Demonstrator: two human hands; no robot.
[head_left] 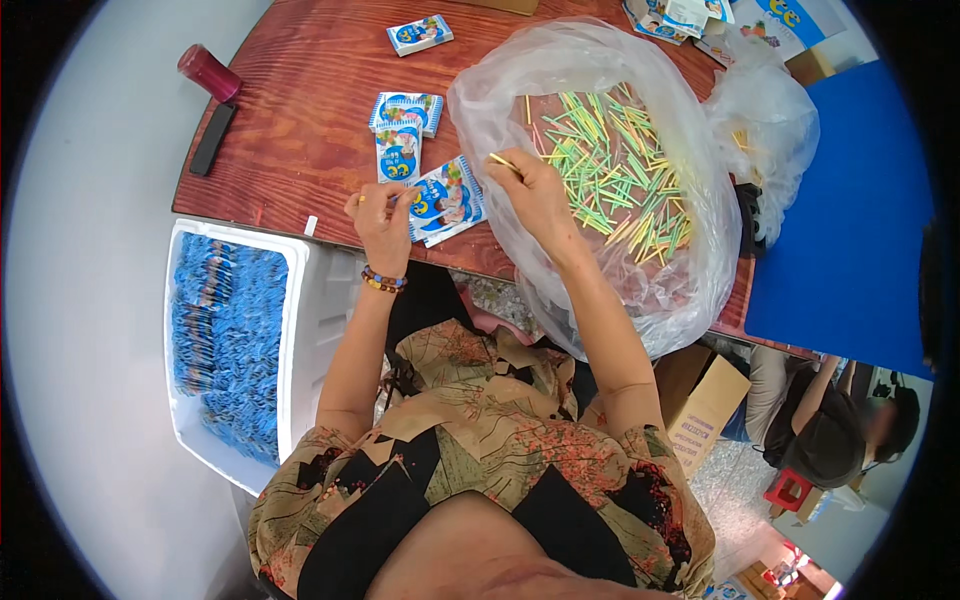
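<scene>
My right hand [541,203] pinches a thin yellow stick [502,161] at the near-left rim of a large clear plastic bag [490,75]. Inside the open bag lies a heap of green, yellow and pink sticks [620,165]. My left hand [384,225], with a beaded bracelet on its wrist, is closed, thumb and fingertips together at the left side of some blue-and-white printed packets [452,205]. What those fingertips hold, if anything, is too small to make out. More such packets [400,150] lie just beyond.
A white foam box [293,300] full of blue packets stands at left. On the red-brown wooden table [310,90] are a dark red cup [210,73], a black bar [213,138] and a small packet box [420,35]. Another plastic bag [775,120] is at right; a person [825,425] sits beyond a carton [712,400].
</scene>
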